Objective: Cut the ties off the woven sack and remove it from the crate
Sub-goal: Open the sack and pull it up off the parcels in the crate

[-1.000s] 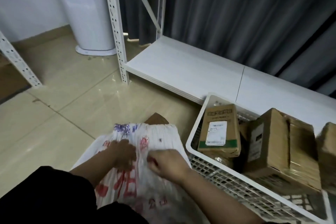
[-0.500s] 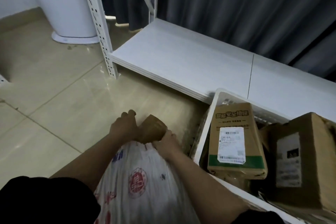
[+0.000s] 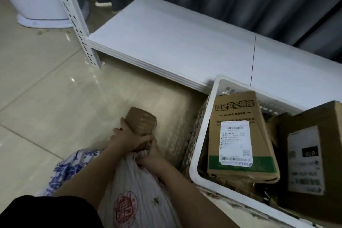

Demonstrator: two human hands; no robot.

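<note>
The white woven sack (image 3: pixel 135 196) with red and blue print lies on the floor in front of me, left of the white crate (image 3: pixel 201 144). A brown taped parcel (image 3: pixel 142 122) sticks out of the sack's mouth. My left hand (image 3: pixel 125 137) grips the near end of the parcel. My right hand (image 3: pixel 151 155) clutches the bunched edge of the sack mouth just below it. No ties or cutting tool are visible.
The crate holds several cardboard boxes, one labelled box (image 3: pixel 240 139) leaning at its left end and a larger box (image 3: pixel 312 155) to the right. A low white shelf board (image 3: pixel 175 46) with a perforated upright (image 3: pixel 77 24) stands behind. Tiled floor (image 3: pixel 42 89) spreads to the left.
My hands moved from the sack's flat side up to its mouth. The brown parcel has come further out of the opening. My view has shifted closer and rightward.
</note>
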